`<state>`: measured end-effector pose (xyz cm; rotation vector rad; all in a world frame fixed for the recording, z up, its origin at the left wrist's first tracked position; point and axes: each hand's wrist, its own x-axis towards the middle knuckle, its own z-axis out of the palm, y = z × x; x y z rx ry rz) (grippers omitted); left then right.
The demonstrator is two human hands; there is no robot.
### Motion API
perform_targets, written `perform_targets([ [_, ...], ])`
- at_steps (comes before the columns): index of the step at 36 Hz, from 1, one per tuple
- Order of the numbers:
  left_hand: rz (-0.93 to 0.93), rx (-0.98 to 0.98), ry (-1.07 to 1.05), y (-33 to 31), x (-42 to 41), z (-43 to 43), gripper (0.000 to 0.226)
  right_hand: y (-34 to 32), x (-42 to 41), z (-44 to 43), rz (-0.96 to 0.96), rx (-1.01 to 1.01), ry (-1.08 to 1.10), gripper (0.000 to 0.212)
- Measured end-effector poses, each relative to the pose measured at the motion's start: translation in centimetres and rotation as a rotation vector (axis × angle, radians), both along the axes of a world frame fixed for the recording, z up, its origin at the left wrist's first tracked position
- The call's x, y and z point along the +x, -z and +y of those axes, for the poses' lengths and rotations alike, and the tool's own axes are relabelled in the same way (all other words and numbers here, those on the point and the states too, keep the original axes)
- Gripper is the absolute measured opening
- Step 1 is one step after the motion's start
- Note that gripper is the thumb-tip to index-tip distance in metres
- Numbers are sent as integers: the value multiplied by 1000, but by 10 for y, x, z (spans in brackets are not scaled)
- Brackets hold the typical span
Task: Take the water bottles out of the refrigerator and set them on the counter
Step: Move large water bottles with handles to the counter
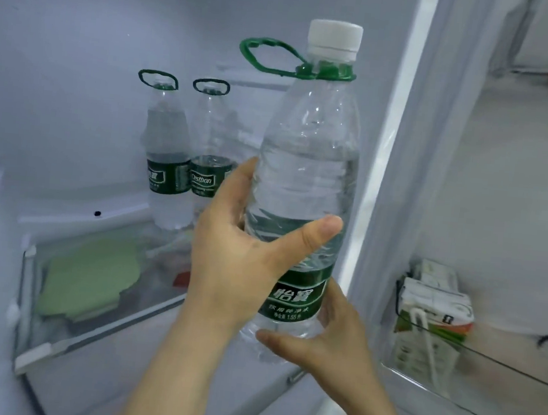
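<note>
Clear plastic water bottle [305, 177], white cap, green label: upright before the open refrigerator [81, 38], left hand [238, 254] grip wrapped round its middle, right hand [326, 343] grip cupping its base. Two more bottles [187, 152] stand behind it on the glass shelf [62, 341].

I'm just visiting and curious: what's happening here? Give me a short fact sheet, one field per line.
Place: open refrigerator, white interior
Held item: large clear plastic water bottle with white cap and green label, upright
Left hand: wrapped around the bottle's middle
Right hand: supporting the bottle's base
Still on shelf: two similar bottles with green carry loops, side by side
Door shelf: white and orange carton
</note>
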<state>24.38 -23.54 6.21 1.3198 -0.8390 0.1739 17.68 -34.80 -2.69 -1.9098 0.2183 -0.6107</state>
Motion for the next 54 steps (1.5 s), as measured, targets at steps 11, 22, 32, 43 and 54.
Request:
perform_targets([
  [11,-19,-78,128,-20,-65,-40,50,-27,-80,-25,4,-22,107,72],
  [22,-11,-119,255,-24,-135,-78,46,-34,-166,-54,26,-20,195,65],
  [32,11,-86,409,-22,-194,-118,38,-37,-240,-76,46,-20,366,65],
  [43,22,-29,817,-21,-241,-169,50,-35,-310,-79,65,-40,777,60],
  [54,95,4,1247,-4,-315,-196,55,-17,-382,-54,111,43,1183,68],
])
